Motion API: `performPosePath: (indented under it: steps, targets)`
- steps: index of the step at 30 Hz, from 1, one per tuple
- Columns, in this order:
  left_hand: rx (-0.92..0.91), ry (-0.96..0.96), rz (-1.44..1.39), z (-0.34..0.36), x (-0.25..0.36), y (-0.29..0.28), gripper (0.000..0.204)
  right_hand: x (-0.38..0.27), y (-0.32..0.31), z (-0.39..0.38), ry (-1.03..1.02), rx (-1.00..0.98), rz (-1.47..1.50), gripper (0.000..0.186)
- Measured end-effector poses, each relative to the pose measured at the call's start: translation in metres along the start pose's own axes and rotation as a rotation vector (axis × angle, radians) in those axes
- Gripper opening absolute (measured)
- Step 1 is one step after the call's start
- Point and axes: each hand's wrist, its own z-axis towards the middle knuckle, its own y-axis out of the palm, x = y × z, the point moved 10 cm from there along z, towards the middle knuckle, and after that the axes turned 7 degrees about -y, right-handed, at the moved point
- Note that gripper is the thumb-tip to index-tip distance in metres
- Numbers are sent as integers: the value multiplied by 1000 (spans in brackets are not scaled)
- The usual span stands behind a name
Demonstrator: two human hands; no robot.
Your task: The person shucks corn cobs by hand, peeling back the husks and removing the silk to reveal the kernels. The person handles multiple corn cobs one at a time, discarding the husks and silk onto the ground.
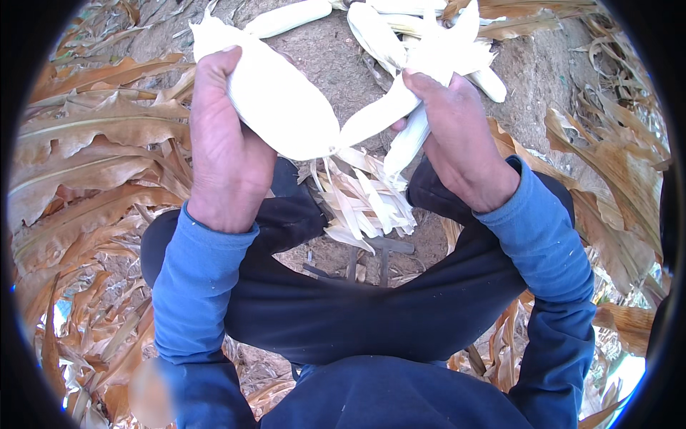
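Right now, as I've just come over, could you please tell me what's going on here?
A person's left hand holds a pale corn ear, while the right hand grips pale husk that meets the ear's near end. Other pale ears lie beyond on the ground, with loose husk strips nearer and dry leaves on both sides.

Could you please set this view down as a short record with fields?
Left hand: grips a pale corn ear
Right hand: grips pale corn husks, meeting the ear's lower end
Soil ahead: more pale ears
Centre of view: husk strips
Left side: dry brown corn leaves
Sleeves: blue
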Motion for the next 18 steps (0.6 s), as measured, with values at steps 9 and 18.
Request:
performPosePath:
  steps: [9, 18]
  targets:
    - [58, 6, 84, 7, -25, -7, 36, -37, 49, -19, -253, -402, 259, 38]
    - [-135, -253, 72, 1, -60, 23, 39, -8, 59, -31, 173, -463, 668, 28]
